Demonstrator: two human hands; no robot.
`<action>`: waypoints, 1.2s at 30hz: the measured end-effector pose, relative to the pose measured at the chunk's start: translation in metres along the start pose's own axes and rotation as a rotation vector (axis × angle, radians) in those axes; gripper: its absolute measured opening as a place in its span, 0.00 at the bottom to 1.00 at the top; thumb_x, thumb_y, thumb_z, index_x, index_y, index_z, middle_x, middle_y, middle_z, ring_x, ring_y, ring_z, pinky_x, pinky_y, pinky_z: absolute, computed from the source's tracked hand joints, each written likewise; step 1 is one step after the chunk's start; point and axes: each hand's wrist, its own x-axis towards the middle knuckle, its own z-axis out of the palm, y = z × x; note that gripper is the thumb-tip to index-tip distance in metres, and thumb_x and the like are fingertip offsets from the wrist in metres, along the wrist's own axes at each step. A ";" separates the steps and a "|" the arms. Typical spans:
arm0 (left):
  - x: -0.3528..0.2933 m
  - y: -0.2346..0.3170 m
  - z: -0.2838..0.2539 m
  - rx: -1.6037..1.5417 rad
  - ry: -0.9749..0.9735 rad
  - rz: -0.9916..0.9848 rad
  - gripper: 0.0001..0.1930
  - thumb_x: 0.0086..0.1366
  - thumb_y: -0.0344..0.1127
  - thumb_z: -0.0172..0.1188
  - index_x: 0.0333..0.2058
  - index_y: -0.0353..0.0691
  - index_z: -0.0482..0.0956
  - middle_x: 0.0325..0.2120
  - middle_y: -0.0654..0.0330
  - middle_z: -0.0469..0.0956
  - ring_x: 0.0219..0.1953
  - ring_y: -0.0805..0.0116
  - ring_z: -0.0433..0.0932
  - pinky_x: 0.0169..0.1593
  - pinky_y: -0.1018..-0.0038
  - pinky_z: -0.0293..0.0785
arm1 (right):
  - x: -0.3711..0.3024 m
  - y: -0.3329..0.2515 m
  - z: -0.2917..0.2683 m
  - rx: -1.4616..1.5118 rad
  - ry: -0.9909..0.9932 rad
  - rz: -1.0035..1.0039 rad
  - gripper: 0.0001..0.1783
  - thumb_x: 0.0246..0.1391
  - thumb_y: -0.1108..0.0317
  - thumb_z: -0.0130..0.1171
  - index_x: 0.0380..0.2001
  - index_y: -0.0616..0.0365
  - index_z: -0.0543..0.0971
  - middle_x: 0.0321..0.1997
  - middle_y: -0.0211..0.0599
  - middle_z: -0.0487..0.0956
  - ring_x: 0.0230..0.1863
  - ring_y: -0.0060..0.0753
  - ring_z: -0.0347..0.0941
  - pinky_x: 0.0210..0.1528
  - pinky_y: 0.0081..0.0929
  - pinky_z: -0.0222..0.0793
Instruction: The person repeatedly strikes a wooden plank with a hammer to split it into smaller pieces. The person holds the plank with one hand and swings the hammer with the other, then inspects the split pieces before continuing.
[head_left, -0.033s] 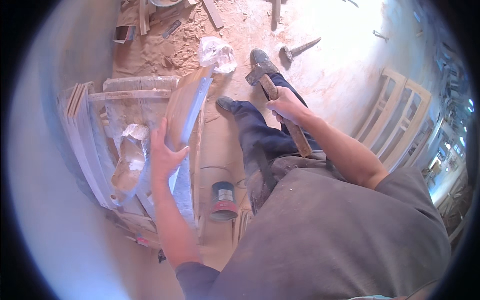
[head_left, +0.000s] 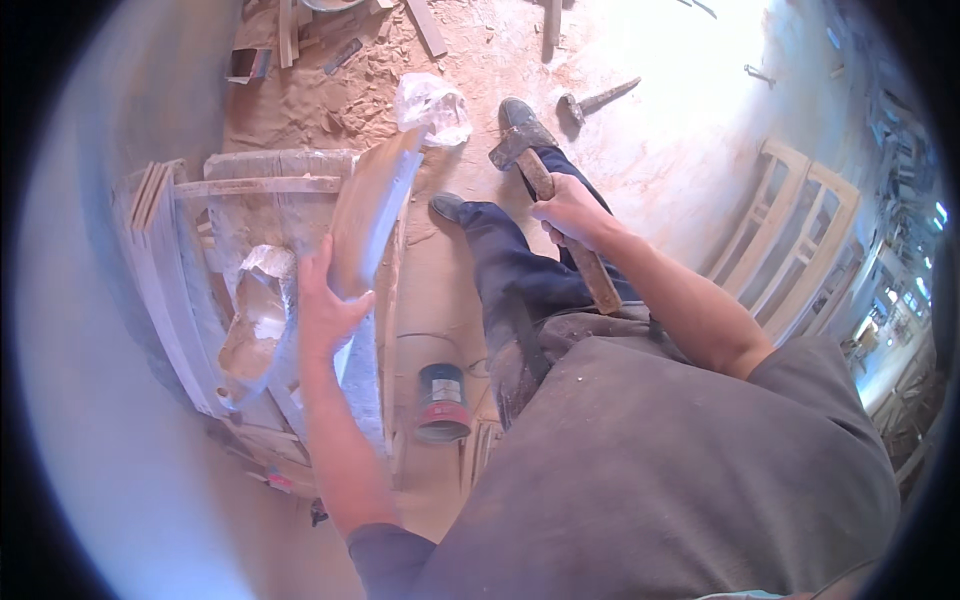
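My left hand [head_left: 332,308] holds the near end of a long wooden board [head_left: 372,215], fingers along its left side and thumb spread over its near end. The board stands on a wooden workbench [head_left: 250,165] at left and is slightly smeared by motion. In my right hand [head_left: 575,212] is a hammer [head_left: 538,172], gripped mid-handle over my thighs. Its dark metal head points away from me, its handle end near my waist. Left of my left hand, a cut-open plastic container [head_left: 255,335] with pale residue inside rests on the bench.
A dark can with a red band [head_left: 445,405] lies on the floor between bench and legs. Wood shavings [head_left: 340,110] and a clear plastic bag [head_left: 433,108] lie ahead. Another hammer [head_left: 600,97] is on the floor beyond my foot. Wooden frames [head_left: 790,235] lean at right.
The board has shifted slightly beneath my left hand and looks more blurred. Both hands keep their grip, and the whole view has moved only a little.
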 end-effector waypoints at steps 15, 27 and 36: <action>0.007 -0.024 0.012 0.124 0.359 0.052 0.27 0.52 0.29 0.74 0.53 0.33 0.81 0.48 0.44 0.83 0.52 0.42 0.82 0.59 0.56 0.78 | 0.000 -0.012 0.029 -0.090 0.014 -0.022 0.10 0.59 0.74 0.63 0.34 0.57 0.70 0.21 0.30 0.74 0.16 0.23 0.70 0.18 0.27 0.67; 0.016 -0.015 0.005 0.116 0.396 0.015 0.21 0.52 0.36 0.79 0.44 0.39 0.82 0.34 0.46 0.86 0.38 0.41 0.85 0.44 0.53 0.80 | -0.004 -0.076 0.043 0.040 0.024 -0.188 0.09 0.61 0.73 0.63 0.36 0.57 0.70 0.20 0.30 0.73 0.16 0.25 0.70 0.20 0.26 0.65; 0.013 -0.018 0.003 0.047 0.415 0.074 0.38 0.52 0.33 0.81 0.63 0.41 0.78 0.48 0.43 0.85 0.49 0.45 0.86 0.52 0.58 0.82 | -0.010 -0.069 0.055 0.035 -0.015 -0.166 0.09 0.60 0.73 0.63 0.35 0.59 0.71 0.20 0.31 0.74 0.16 0.26 0.70 0.19 0.26 0.66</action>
